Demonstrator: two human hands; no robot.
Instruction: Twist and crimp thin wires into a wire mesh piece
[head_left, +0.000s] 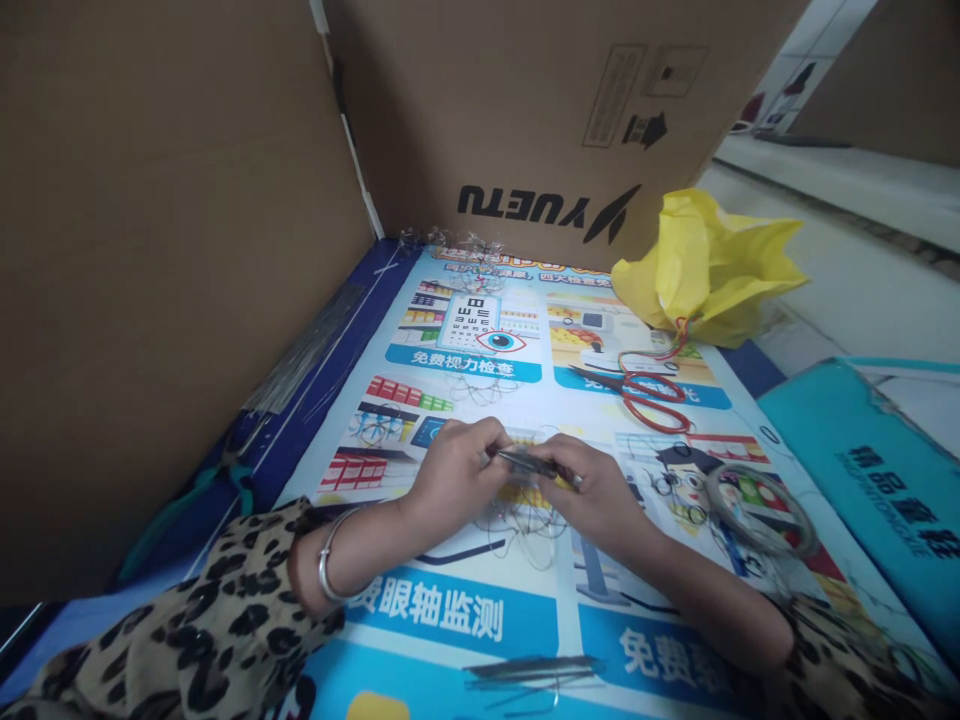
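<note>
My left hand (pixel 461 465) is closed, its thumb and fingers pinching near one end of a slim, dark, shiny metal piece (pixel 529 461). At the other end of that piece my right hand (pixel 592 495) is closed around it. Blur hides its exact kind. Just below the hands lies a tangle of thin bent wire (pixel 529 530) on the printed poster. Nearer to me is a small bundle of straight dark wires (pixel 532 672). Another bent wire shape (pixel 480 387) rests beyond my hands.
Red-handled scissors (pixel 656 400), a tape roll (pixel 806 535) and a crumpled yellow bag (pixel 697 265) lie to the right, beside a teal box (pixel 862 480). Teal-handled pliers (pixel 236 480) and many straight wires (pixel 307 350) are at left. Cardboard walls (pixel 525 110) stand behind and left.
</note>
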